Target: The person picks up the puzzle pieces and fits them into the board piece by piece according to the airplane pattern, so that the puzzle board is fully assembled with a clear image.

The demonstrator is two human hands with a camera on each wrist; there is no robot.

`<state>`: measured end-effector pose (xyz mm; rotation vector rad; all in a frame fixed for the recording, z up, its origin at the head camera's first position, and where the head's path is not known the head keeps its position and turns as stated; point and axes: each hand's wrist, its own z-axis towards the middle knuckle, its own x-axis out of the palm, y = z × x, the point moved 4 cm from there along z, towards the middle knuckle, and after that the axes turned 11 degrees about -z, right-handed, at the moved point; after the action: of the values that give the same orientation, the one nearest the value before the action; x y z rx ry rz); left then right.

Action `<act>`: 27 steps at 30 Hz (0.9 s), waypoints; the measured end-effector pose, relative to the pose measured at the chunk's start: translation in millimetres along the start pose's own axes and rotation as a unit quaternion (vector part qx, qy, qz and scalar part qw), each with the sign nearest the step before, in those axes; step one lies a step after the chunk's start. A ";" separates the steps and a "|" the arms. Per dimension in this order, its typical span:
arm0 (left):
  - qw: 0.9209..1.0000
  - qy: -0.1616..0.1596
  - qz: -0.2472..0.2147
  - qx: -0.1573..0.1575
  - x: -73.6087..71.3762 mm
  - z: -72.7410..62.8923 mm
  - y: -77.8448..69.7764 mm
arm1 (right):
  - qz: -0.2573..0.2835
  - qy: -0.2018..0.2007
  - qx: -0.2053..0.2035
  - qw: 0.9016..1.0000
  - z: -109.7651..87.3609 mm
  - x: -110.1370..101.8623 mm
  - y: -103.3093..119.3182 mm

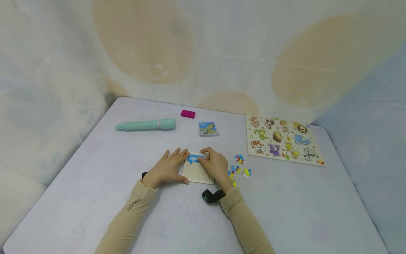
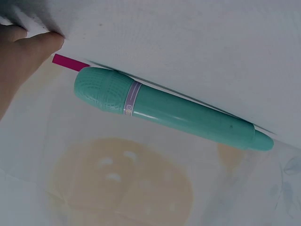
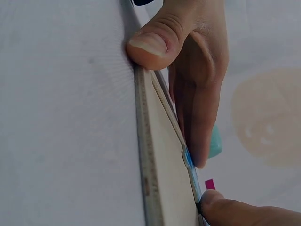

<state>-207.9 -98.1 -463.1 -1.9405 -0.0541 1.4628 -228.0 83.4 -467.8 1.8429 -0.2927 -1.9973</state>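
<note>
A small wooden puzzle tray (image 1: 198,174) lies on the table, with blue-and-white puzzle pieces (image 1: 192,159) along its far edge. My left hand (image 1: 169,168) rests at the tray's left side, fingers spread, thumb near the lower left corner. In the right wrist view the left thumb (image 3: 153,49) sits against the tray's edge. My right hand (image 1: 217,166) reaches over the tray's right side; its curled index finger and thumb pinch a blue puzzle piece at the far right corner, mostly hidden by the fingers. Several loose puzzle pieces (image 1: 245,173) lie right of the right hand.
A mint-green marker-shaped tube (image 1: 142,125) lies at the back left. Beyond the tray are a magenta block (image 1: 188,114) and a small picture packet (image 1: 208,129). A large animal puzzle board (image 1: 269,139) covers the back right. Patterned fabric (image 1: 222,46) hangs behind the table.
</note>
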 end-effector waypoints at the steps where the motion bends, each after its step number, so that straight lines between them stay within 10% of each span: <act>1: 1.000 -0.001 0.000 0.001 -0.3 0.3 0.0 | 0.001 0.001 0.001 1.000 0.2 -0.2 -0.1; 15: 1.000 0.003 -0.006 -0.011 0.4 0.0 0.3 | 0.196 0.075 0.043 0.977 1.9 -17.9 -19.8; 27: 1.000 -0.001 -0.009 -0.006 -1.1 -1.7 -0.3 | 0.246 0.069 0.116 0.960 7.8 -48.9 -84.1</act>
<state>-206.7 -99.2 -461.8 -1.9440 -0.0825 1.4551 -246.2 178.7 -458.0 1.8064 -0.8817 -1.5360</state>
